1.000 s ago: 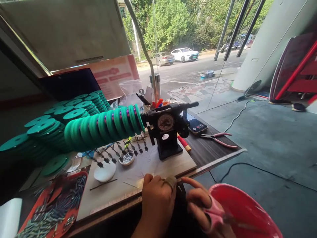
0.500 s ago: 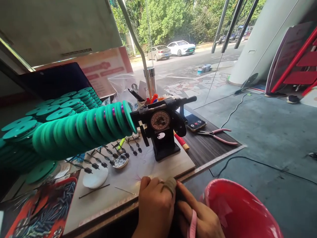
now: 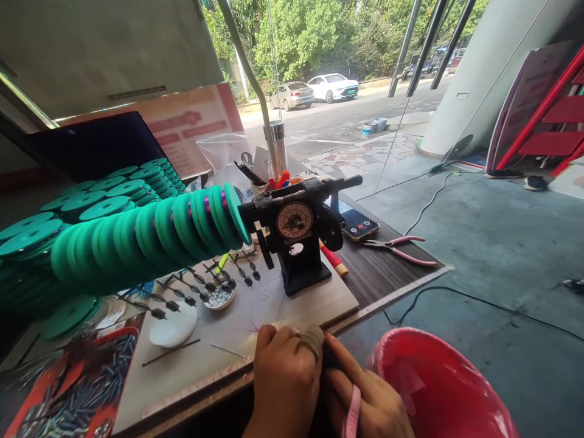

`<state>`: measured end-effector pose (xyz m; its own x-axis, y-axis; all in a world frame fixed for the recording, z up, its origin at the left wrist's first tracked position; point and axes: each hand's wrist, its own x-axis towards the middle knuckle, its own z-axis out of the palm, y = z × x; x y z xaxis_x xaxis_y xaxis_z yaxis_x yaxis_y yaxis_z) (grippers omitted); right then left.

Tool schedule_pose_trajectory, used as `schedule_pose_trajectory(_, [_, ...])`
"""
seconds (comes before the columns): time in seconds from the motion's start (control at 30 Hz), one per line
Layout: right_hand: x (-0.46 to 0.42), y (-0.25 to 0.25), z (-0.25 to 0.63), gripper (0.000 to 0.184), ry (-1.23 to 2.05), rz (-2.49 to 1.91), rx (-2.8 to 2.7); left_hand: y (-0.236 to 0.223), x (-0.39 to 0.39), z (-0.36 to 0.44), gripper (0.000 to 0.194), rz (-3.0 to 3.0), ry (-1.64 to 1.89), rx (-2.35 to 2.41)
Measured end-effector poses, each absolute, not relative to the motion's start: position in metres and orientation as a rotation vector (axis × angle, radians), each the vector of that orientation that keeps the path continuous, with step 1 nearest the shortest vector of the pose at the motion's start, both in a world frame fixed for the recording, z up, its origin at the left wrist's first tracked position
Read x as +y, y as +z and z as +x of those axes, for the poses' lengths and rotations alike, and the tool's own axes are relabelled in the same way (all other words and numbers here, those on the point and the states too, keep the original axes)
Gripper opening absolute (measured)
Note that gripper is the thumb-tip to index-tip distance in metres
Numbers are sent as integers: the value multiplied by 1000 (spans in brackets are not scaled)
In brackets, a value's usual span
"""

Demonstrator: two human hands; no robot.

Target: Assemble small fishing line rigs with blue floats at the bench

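Note:
My left hand (image 3: 285,377) is closed in a pinch at the board's front edge. A tan cover wraps one of its fingers, and what it grips is hidden. Pressed close beside it, my right hand (image 3: 365,392) curls around a tool with a pink handle (image 3: 352,410), whose head is out of sight. Fine purplish threads (image 3: 258,326) lie on the board (image 3: 255,304) just beyond my left fingers. Behind stands a black winding machine (image 3: 298,234) with a dial, carrying a long row of green foam spools (image 3: 150,237).
Pink-handled pliers (image 3: 401,246) and a phone (image 3: 358,222) lie at the right. A red basin (image 3: 442,383) stands by my right hand. Left are a bead dish (image 3: 221,298), a white dish (image 3: 171,328), black float-like pieces (image 3: 171,304), a thin rod (image 3: 171,353), and an orange tray (image 3: 34,395).
Both hands stay pressed together at nearly the same spot. The view has shifted slightly, so the spools and dishes appear a little further left.

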<state>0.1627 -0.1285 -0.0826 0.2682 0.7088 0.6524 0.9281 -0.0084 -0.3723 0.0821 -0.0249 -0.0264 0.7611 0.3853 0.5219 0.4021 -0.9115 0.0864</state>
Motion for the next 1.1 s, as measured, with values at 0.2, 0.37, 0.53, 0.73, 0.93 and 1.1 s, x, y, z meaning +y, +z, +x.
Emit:
schedule_pose_trajectory(0.2, [-128, -84, 162, 28, -356, -1775, -1486, -27, -26, 82, 25, -2939, -869, -664])
schedule_pose_trajectory(0.37, [-127, -82, 161, 28, -401, -1775, -1476, -31, -24, 76, 13, -2994, -891, -688])
schedule_pose_trajectory(0.53, [-126, -84, 162, 28, -362, -1754, -1476, -33, -24, 70, 13, -2993, -931, -667])
schedule_pose_trajectory(0.73, [-123, -89, 162, 27, -443, -1687, -1444, -32, -24, 67, 16, -2982, -920, -688])
schedule_pose_trajectory(0.93, [-125, -84, 163, 24, -402, -1746, -1508, -32, -24, 64, 19, -2978, -920, -688])
schedule_pose_trajectory(1.1, [-124, -86, 163, 24, -452, -1702, -1465, -31, -23, 64, 19, -2963, -938, -683])
